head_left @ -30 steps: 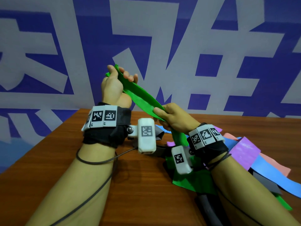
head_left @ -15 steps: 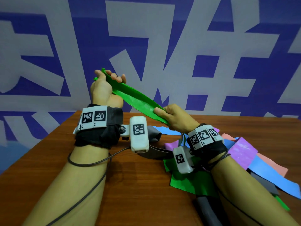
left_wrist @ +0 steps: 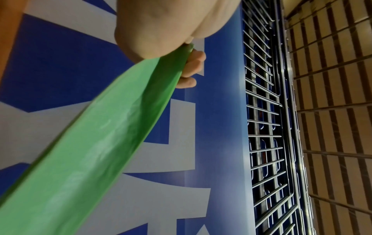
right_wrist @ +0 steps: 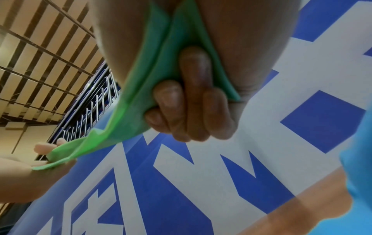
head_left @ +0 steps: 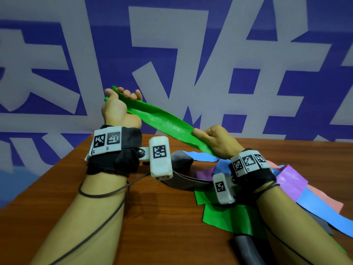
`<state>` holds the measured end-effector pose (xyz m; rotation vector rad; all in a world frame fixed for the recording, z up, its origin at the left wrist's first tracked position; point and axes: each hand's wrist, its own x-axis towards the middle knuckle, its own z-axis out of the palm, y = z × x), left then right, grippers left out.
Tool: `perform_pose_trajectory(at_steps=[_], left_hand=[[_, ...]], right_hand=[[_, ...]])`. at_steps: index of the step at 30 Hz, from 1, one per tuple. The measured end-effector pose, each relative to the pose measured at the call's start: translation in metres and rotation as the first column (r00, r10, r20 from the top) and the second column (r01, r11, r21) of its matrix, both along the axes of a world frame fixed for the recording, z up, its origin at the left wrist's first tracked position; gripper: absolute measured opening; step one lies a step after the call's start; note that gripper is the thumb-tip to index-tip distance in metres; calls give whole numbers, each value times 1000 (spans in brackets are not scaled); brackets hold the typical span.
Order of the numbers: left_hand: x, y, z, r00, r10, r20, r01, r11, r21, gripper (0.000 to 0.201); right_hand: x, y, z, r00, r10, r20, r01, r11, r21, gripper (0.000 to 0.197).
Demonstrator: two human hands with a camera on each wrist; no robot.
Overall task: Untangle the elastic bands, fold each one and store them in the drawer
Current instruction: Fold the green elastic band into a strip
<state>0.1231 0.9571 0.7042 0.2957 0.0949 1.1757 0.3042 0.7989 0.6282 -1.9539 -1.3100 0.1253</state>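
Above the wooden table (head_left: 133, 217), the left hand (head_left: 116, 109) is gripping the far end of the green band (head_left: 166, 124), the right hand (head_left: 215, 142) is clutching its near end, fingers curled; other bands (head_left: 305, 197) are lying at right.

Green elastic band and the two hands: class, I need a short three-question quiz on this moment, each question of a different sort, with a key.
1. True or false: both hands grip the green band above the table.
2. Multiple choice: which hand is higher in the head view? A) left hand B) right hand C) both level
3. Fill in: on the table by the right forearm lies a heap of other bands, among them blue, pink, grey and ____.

Key: 1 true; 2 A; 3 purple.
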Motion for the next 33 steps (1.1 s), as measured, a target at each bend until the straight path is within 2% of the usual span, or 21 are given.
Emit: perform_pose_trajectory(at_steps=[8, 10, 12, 14, 15, 18, 20, 23, 28, 30, 33], left_hand=[[0, -2, 3, 998, 67, -13, -66, 997, 38, 46], [2, -6, 3, 994, 95, -51, -90, 990, 105, 46], [6, -11, 3, 985, 111, -135, -75, 966, 247, 45], [9, -16, 1, 951, 145, -271, -11, 897, 441, 45], [11, -19, 0, 920, 178, -348, 39, 844, 535, 45], [15, -29, -6, 764, 322, -559, 272, 624, 732, 45], [16, -38, -8, 631, 425, -649, 463, 465, 755, 46], [19, -52, -10, 494, 532, -688, 661, 284, 695, 45], [27, -67, -15, 377, 635, -674, 789, 161, 593, 45], [29, -68, -17, 341, 673, -656, 818, 132, 560, 46], [28, -67, -17, 323, 697, -640, 826, 121, 550, 47]], right_hand=[[4, 1, -1, 1000, -31, -4, 31, 999, -13, 59], [5, 3, -1, 998, -54, 27, 54, 998, -35, 58], [8, 1, -1, 994, -74, 80, 80, 994, -80, 55], [12, -4, 0, 996, -28, 84, 43, 984, -174, 45], [12, -6, 1, 999, 14, 33, -6, 974, -225, 35], [11, -10, 4, 993, 94, -72, -113, 932, -345, 11], [8, -9, 5, 987, 127, -97, -156, 900, -406, 4], [-3, -5, 2, 979, 196, -48, -193, 837, -512, 19], [-19, 7, -9, 972, 221, 79, -101, 700, -707, 23], [-26, 9, -8, 961, 246, 127, -65, 646, -760, 21], [-34, 8, -5, 943, 264, 201, -7, 622, -783, 24]])
